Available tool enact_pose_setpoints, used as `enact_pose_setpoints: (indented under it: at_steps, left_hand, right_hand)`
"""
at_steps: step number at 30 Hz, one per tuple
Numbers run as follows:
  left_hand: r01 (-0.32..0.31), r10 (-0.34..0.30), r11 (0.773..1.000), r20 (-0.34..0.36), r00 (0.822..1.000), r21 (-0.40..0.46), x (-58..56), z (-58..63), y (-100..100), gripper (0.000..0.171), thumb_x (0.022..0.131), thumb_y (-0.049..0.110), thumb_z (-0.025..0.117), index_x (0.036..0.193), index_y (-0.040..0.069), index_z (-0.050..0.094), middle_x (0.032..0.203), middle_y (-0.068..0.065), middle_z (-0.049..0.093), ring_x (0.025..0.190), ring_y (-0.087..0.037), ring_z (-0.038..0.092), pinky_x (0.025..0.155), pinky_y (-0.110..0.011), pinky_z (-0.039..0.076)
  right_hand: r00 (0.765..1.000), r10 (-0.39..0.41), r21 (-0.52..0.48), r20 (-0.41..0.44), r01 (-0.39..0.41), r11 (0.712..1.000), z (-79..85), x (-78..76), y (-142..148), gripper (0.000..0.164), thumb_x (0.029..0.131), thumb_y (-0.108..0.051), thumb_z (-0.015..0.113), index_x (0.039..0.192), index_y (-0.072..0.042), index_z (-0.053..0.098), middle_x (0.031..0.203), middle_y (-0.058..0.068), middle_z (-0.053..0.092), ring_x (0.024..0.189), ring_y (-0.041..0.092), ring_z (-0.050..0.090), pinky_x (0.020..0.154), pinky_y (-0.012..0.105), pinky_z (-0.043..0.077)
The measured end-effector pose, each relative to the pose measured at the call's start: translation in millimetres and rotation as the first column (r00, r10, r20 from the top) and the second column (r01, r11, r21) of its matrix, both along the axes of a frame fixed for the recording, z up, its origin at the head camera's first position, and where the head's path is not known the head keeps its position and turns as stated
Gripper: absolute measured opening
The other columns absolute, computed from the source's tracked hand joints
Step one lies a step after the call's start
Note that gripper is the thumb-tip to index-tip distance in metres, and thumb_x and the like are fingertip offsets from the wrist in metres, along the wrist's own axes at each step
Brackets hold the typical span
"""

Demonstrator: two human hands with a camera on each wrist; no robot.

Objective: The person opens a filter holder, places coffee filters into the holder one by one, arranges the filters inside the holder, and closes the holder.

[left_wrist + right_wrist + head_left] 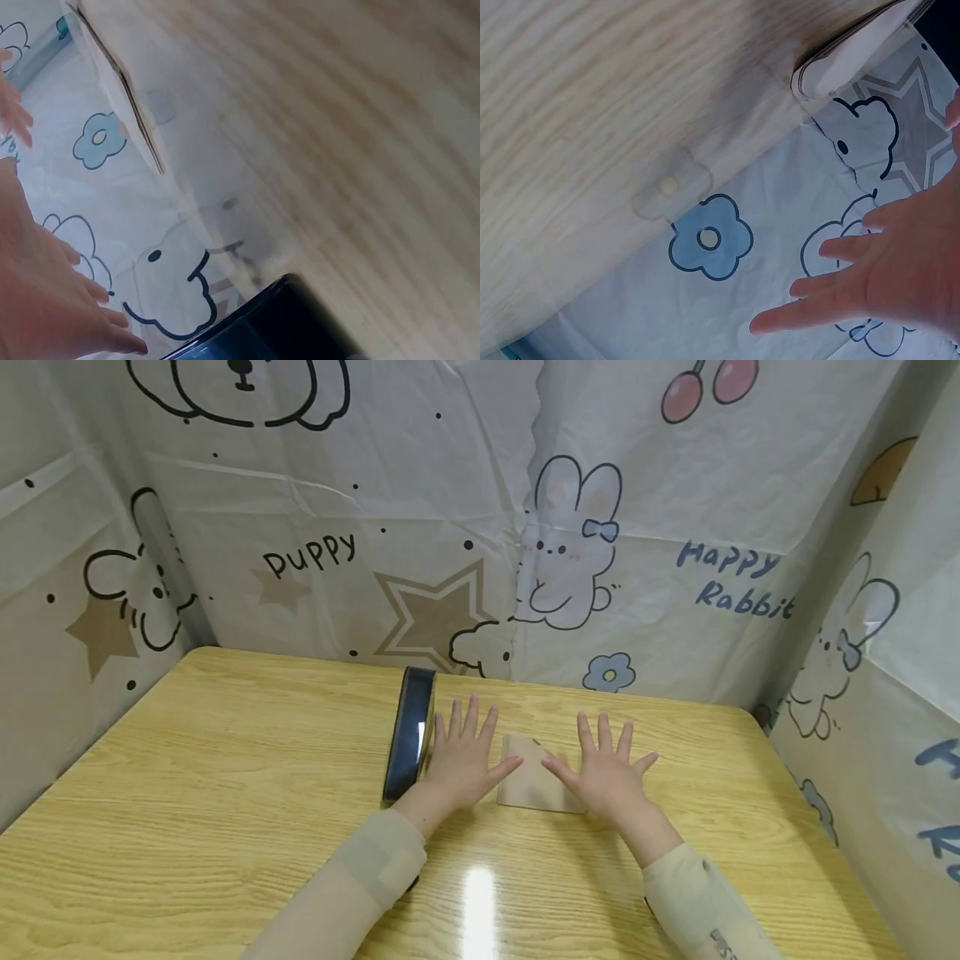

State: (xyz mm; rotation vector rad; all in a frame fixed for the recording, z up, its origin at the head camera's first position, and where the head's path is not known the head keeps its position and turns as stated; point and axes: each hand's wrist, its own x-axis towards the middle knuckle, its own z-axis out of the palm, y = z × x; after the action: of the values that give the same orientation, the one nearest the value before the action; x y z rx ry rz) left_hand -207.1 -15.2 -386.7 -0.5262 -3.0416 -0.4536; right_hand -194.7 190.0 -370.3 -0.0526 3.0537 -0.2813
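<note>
A folded piece of beige paper or thin card [534,787] lies on the table between the two hands. Edge-on in the right wrist view, the folded beige sheet [844,64] shows several layers and a rounded fold. My left hand [461,766], fingers spread, is just left of the sheet and holds nothing. Close on its left is a long, glossy black object [409,735], whose kind I cannot tell. On the sheet's right side, my right hand [609,777] is also spread and holds nothing, its thumb over the sheet in the head view.
The wood-grain table [225,793] carries a bright light reflection near its front. White cloth [420,477] printed with cartoon animals, stars and flowers hangs behind the table and along both sides.
</note>
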Motion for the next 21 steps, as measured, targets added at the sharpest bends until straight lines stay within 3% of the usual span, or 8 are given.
enact_pose_setpoints:
  at_steps: [8, 14, 18, 21]
  left_hand:
    - [0.016, -0.016, 1.0, -0.02, 1.0, 0.011, -0.2, 11.9, -1, 0.08, 0.092, 0.062, 0.037, 0.15, 0.012, 0.017, 0.157, -0.017, 0.004, 0.143, -0.039, -0.002, 0.113, -0.059, 0.005]
    - [0.038, -0.033, 0.998, -0.104, 0.994, 0.049, -6.3, 44.7, -8, 0.079, 0.092, 0.059, 0.041, 0.15, 0.009, 0.018, 0.156, -0.018, 0.007, 0.143, -0.04, 0.001, 0.113, -0.059, 0.006]
    - [0.01, -0.003, 0.999, -0.14, 0.99, 0.046, -14.6, 65.9, -19, 0.079, 0.093, 0.059, 0.04, 0.15, 0.009, 0.018, 0.156, -0.018, 0.008, 0.143, -0.039, 0.001, 0.113, -0.058, 0.004]
    - [-0.025, 0.031, 0.999, -0.134, 0.991, 0.046, -22.5, 73.9, -31, 0.078, 0.093, 0.058, 0.039, 0.15, 0.009, 0.018, 0.156, -0.018, 0.008, 0.143, -0.04, 0.002, 0.113, -0.059, 0.003]
  right_hand:
    - [0.999, 0.015, 0.014, -0.037, -0.015, 1.0, -1.4, 1.3, -2, 0.09, 0.087, -0.066, 0.041, 0.151, -0.012, 0.009, 0.155, 0.024, 0.006, 0.136, 0.055, -0.005, 0.093, 0.081, 0.003]
    - [0.998, 0.029, 0.034, -0.059, -0.027, 0.999, -1.2, 0.8, -1, 0.089, 0.087, -0.067, 0.041, 0.151, -0.012, 0.011, 0.155, 0.024, 0.007, 0.137, 0.055, -0.002, 0.096, 0.079, 0.006]
    - [0.997, 0.038, 0.033, -0.072, -0.036, 0.999, -2.5, 0.8, 0, 0.088, 0.088, -0.065, 0.042, 0.151, -0.011, 0.013, 0.154, 0.025, 0.008, 0.137, 0.054, -0.001, 0.098, 0.077, 0.004]
    - [0.995, 0.048, 0.043, -0.089, -0.045, 0.998, -3.9, 1.4, 1, 0.087, 0.088, -0.064, 0.043, 0.15, -0.01, 0.015, 0.154, 0.025, 0.011, 0.138, 0.053, 0.001, 0.1, 0.076, 0.003]
